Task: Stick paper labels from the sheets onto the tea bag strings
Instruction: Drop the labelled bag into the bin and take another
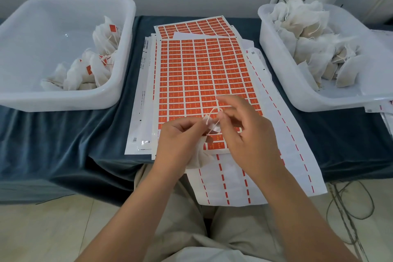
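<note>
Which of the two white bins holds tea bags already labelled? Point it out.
The left bin: its tea bags carry orange labels. The right bin's bags show only bare strings.

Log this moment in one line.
left hand: holds tea bag | right hand: pinches string | both above label sheet

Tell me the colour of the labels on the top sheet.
The labels are orange-red, divided by white gaps; head view shows it.
</note>
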Demonstrator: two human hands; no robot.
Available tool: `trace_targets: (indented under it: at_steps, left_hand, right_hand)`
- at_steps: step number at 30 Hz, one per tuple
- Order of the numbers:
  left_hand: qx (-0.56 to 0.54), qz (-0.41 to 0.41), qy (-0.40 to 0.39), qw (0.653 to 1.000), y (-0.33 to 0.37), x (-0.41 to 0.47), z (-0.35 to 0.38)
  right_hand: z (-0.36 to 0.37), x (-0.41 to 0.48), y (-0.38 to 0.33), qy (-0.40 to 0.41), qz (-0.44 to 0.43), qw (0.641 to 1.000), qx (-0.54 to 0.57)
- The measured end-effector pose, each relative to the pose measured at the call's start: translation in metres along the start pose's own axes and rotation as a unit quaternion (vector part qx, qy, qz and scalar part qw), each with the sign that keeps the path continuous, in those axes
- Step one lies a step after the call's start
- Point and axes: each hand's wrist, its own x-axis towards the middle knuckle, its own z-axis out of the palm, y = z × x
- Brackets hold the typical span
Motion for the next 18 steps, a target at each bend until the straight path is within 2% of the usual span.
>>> trace_targets:
  at_steps: [8, 18]
  left_hand:
    - [0.024, 0.036, 0.022, 0.999, 0.0004, -0.0008, 0.0005]
    - [0.038, 0.018, 0.023, 0.999, 0.0031, -0.0039, 0.0025]
  right_hand:
    - [0.0026, -0.0005, -0.0018, 0.023, 0.017, 1.0, 0.004]
    - [0.0058, 0.0029, 0.0047, 0.021, 0.077, 0.995, 0.066]
